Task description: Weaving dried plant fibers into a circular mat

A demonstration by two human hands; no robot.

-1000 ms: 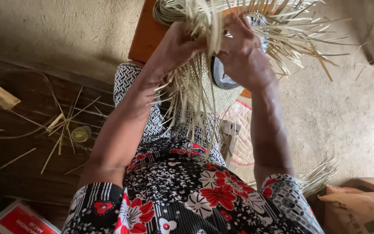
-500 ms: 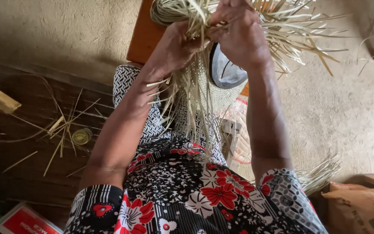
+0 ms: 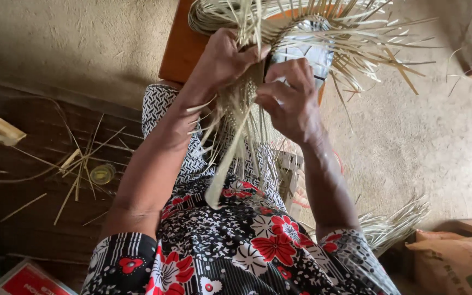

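We are holding up a half-woven straw piece in front of us, its pale strips fanning out loose to the upper right and its longer strands hanging down toward our lap. Our left hand is closing tight around the woven edge at the top, thumb pressing across the strips, fingers curling behind them. Our right hand is sitting just beside it and a little lower, fingers bent inward and pinching a few thin strips between thumb and fingertips, the two hands nearly touching at the work. Behind the weave a wooden stool is showing with its orange-brown top, standing on the earthen floor. To our left, loose straw offcuts are lying scattered over a dark mat, with a small round yellowish lid among them. Another bundle of straw is resting on the floor by our right elbow, near a tan sack in the lower right corner
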